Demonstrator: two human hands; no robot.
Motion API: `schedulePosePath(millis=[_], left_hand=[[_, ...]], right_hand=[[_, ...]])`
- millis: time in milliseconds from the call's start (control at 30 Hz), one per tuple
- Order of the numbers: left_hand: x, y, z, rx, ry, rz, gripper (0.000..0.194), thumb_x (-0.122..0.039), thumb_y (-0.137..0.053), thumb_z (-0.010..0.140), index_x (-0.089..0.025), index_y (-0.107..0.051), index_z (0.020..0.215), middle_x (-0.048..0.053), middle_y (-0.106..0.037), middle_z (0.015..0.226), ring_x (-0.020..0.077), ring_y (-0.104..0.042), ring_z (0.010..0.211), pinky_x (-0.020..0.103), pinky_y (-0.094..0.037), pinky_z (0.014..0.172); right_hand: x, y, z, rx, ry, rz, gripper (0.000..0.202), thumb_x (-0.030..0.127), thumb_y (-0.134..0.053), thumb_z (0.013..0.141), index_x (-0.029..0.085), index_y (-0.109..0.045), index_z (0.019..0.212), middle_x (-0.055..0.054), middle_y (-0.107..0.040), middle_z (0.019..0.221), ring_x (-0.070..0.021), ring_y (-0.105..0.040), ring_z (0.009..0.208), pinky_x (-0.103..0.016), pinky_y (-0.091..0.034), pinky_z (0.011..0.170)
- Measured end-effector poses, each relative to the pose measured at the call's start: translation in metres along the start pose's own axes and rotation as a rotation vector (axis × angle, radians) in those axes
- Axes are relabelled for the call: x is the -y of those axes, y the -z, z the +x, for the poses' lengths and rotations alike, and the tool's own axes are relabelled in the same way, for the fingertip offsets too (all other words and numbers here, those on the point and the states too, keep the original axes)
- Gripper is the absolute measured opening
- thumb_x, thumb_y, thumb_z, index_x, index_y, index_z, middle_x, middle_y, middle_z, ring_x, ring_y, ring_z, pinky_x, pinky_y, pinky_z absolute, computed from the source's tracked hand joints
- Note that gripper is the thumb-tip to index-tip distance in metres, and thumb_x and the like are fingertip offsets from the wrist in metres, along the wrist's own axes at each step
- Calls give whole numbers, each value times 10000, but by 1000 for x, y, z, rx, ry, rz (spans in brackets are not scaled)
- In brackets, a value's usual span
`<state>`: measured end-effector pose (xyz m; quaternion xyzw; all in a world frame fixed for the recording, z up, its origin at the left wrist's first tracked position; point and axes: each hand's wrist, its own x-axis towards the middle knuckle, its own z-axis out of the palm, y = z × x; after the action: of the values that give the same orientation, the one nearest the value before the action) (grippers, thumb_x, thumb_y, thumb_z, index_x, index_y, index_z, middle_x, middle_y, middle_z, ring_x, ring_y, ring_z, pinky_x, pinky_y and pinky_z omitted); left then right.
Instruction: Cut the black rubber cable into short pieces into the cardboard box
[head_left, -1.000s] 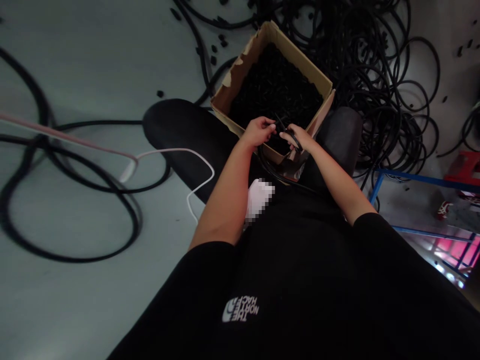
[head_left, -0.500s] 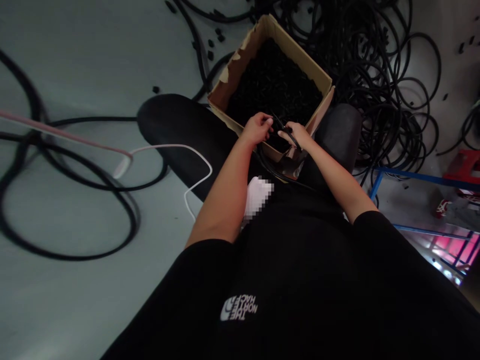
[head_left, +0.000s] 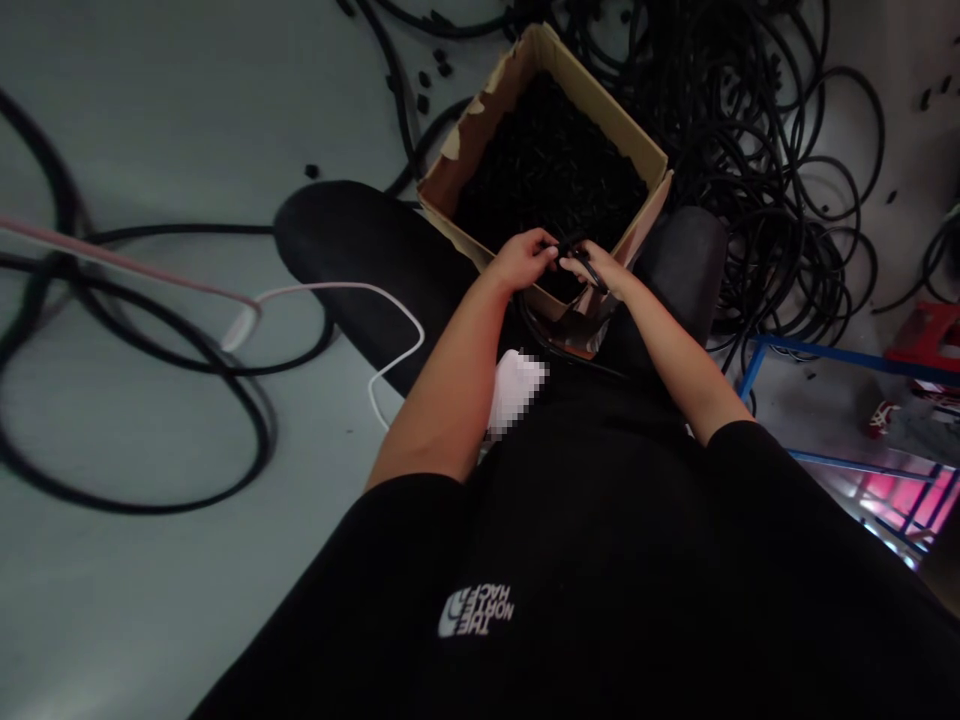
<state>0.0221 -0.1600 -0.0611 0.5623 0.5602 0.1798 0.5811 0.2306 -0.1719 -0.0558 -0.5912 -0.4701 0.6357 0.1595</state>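
Note:
My right hand (head_left: 606, 270) is closed around the dark handles of a pair of scissors (head_left: 595, 277), over the near corner of a cardboard box (head_left: 600, 100). Close beside it, my left hand (head_left: 525, 260) pinches a black rubber strip (head_left: 570, 355), whose length hangs down and curves across my lap. The fingertips of both hands nearly meet where the blades and the strip come together; the exact contact is too dark to make out. Inside the box lies a heap of short black pieces (head_left: 555, 150).
Tangled black strips (head_left: 750, 170) lie on the floor right of the box, with a looped black strip (head_left: 259, 440) at left. A white cable (head_left: 405, 350) crosses my leg. Several small black pieces (head_left: 424, 103) are scattered around. At right stand a blue frame (head_left: 825, 350) and a red stool (head_left: 926, 335).
My left hand has moved slightly right, closer to the scissors. The scissors appear more closed, and the strip's tail on my lap has shifted.

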Motion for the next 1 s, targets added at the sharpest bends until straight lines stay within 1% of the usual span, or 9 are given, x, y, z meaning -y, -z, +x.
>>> schedulePosePath(millis=[100, 167, 300, 433, 600, 667, 767, 900, 1000], left_hand=[[4, 2, 3, -41, -36, 15, 133, -341, -754, 1069, -215, -710, 1079, 46, -717, 843, 259, -688, 871, 366, -585, 907], [9, 3, 7, -71, -60, 23, 162, -376, -733, 1104, -216, -715, 1084, 48, -718, 840, 268, -687, 899, 377, -590, 944], [21, 0, 14, -94, 16, 15, 245, -452, -677, 1177, -217, -706, 1114, 55, -696, 841, 252, -652, 818, 397, -591, 919], [30, -3, 21, -112, 114, -64, 359, -579, -746, 1178, -231, -703, 1254, 29, -611, 846, 224, -633, 749, 377, -579, 826], [26, 2, 21, -132, 129, -181, 444, -632, -775, 1175, -219, -681, 1309, 23, -553, 881, 221, -656, 813, 386, -611, 816], [20, 3, 18, -152, 113, -220, 485, -647, -831, 1142, -211, -684, 1296, 26, -544, 883, 242, -681, 865, 415, -639, 839], [11, 1, 12, -137, 86, -234, 508, -651, -891, 1098, -210, -705, 1270, 27, -536, 871, 275, -721, 913, 457, -672, 855], [-3, -8, 5, -104, 118, -156, 399, -505, -947, 1054, -188, -720, 1141, 58, -610, 874, 317, -775, 948, 504, -712, 890], [-21, -13, 1, -204, 82, -115, 409, -523, -950, 1038, -194, -713, 1093, 90, -704, 933, 368, -813, 1102, 557, -729, 1023]], right_hand=[[5, 0, -1, -91, -32, -75, 405, 486, -949, 993, 227, -643, 1046, 27, -661, 886, -147, -629, 824, -216, -481, 664], [10, -1, -5, -103, -25, -137, 354, 457, -911, 1025, 221, -652, 975, 41, -625, 779, -143, -609, 745, -219, -448, 630], [20, -1, -14, -102, -51, -183, 271, 355, -856, 1085, 220, -660, 954, 58, -586, 653, -139, -556, 577, -244, -413, 554], [26, 1, -20, -115, -49, -185, 254, 301, -857, 1102, 213, -670, 954, 48, -594, 643, -153, -591, 575, -251, -460, 560], [22, -1, -13, -111, -79, -82, 251, 358, -858, 1126, 234, -644, 1081, 43, -629, 744, -167, -647, 653, -255, -547, 603], [17, -3, -8, -86, -47, -46, 284, 374, -875, 1110, 241, -625, 1111, 20, -670, 862, -171, -685, 755, -260, -608, 679], [8, -6, -1, -46, 64, -99, 367, 376, -943, 1036, 232, -622, 1141, -35, -726, 1077, -206, -735, 995, -320, -691, 922], [0, -13, 1, -26, 107, -250, 518, 430, -997, 950, 218, -617, 1232, -80, -746, 1179, -303, -756, 1183, -497, -666, 1190], [0, -17, 1, -56, 99, -261, 647, 493, -1019, 910, 213, -614, 1330, -95, -753, 1231, -335, -770, 1222, -564, -640, 1235]])
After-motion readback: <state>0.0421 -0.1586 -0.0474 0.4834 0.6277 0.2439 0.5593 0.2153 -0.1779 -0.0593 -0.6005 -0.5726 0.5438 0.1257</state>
